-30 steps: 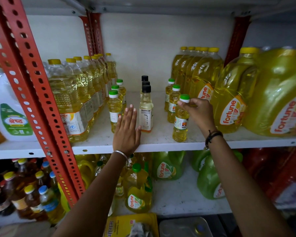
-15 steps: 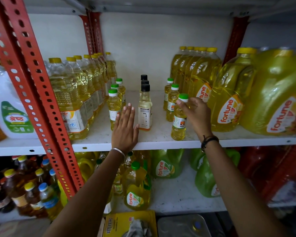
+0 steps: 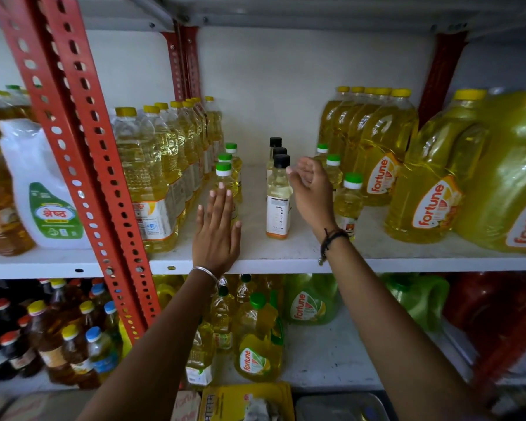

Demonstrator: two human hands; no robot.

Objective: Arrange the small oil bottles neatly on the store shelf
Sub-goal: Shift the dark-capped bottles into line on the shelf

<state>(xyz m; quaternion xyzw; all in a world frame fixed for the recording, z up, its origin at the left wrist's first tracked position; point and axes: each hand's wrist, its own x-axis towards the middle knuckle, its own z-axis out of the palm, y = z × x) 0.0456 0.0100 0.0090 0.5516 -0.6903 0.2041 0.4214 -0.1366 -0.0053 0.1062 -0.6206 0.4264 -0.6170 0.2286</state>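
Three rows of small oil bottles stand on the white shelf [image 3: 286,253]. The left row has green caps, front bottle [image 3: 224,177]. The middle row has black caps, front bottle [image 3: 278,199]. The right row has green caps, front bottle [image 3: 350,199]. My left hand [image 3: 216,229] lies flat and open on the shelf, its fingertips against the front left bottle. My right hand [image 3: 312,192] hovers with loosely curled fingers between the black-capped front bottle and the right front bottle, holding nothing.
Tall yellow-capped oil bottles [image 3: 152,177] line the left side beside a red perforated upright [image 3: 82,165]. Large Fortune jugs [image 3: 431,189] crowd the right. A white jug [image 3: 40,189] stands far left. The lower shelf holds more bottles [image 3: 255,338].
My right hand has let go of the right front green-capped bottle and moved left toward the black-capped bottle. My left hand has stayed flat on the shelf.
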